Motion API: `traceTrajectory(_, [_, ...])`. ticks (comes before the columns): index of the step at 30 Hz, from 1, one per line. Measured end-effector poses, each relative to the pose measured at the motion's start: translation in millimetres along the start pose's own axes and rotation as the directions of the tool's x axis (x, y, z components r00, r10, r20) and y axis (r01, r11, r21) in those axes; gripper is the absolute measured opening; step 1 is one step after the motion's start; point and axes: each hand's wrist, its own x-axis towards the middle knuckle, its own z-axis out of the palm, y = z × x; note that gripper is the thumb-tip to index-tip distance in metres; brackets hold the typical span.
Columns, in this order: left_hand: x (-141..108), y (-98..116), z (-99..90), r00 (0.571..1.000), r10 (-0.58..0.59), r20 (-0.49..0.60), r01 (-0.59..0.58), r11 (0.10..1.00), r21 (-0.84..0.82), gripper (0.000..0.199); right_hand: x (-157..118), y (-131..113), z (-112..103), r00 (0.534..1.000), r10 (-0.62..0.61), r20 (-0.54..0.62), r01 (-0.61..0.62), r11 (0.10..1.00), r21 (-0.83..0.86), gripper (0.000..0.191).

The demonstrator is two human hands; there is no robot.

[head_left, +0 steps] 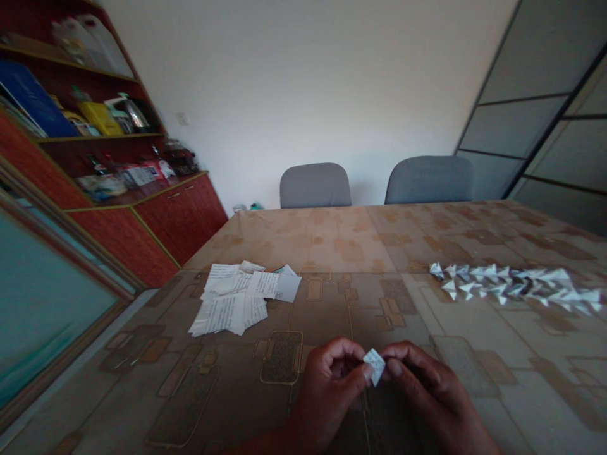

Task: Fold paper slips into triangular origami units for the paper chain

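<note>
A small folded piece of printed paper (374, 365) is held up between my two hands, over the near part of the table. My left hand (334, 379) pinches its left edge between thumb and forefinger. On the other side, my right hand (422, 382) has thumb and forefinger closed at the paper's right edge. Ahead and to the left lies a loose pile of printed paper pieces (232, 300). Over on the right, folded paper pieces joined in a long zigzag chain (515, 282) rest on the table.
The table (332, 246) has a patterned brown cover. Two grey chairs (315, 185) stand at its far edge, against a white wall. A red-brown shelf cabinet (180, 215) with bottles and a kettle (135, 115) is at the left; sliding panels (531, 88) are at the right.
</note>
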Motion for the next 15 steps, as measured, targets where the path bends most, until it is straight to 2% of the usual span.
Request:
traceTrajectory(5, [-2.0,-2.3,0.3,0.996,0.089,-0.023,-0.088,0.995,0.056,0.008,-1.9,4.3,-0.3,0.996,-0.074,-0.040,0.070,0.993,-0.090,0.012])
traceTrajectory(10, [-3.2,-4.1,-2.3,0.983,0.175,-0.049,-0.164,0.971,0.174,0.004,-3.0,5.1,0.8,0.978,-0.208,0.006,0.205,0.959,-0.195,0.013])
traceTrajectory(15, [-3.6,-2.5,-3.7,0.976,0.213,-0.050,-0.193,0.946,0.259,0.008,-2.1,-0.3,1.1,0.979,-0.205,0.017,0.204,0.955,-0.215,0.011])
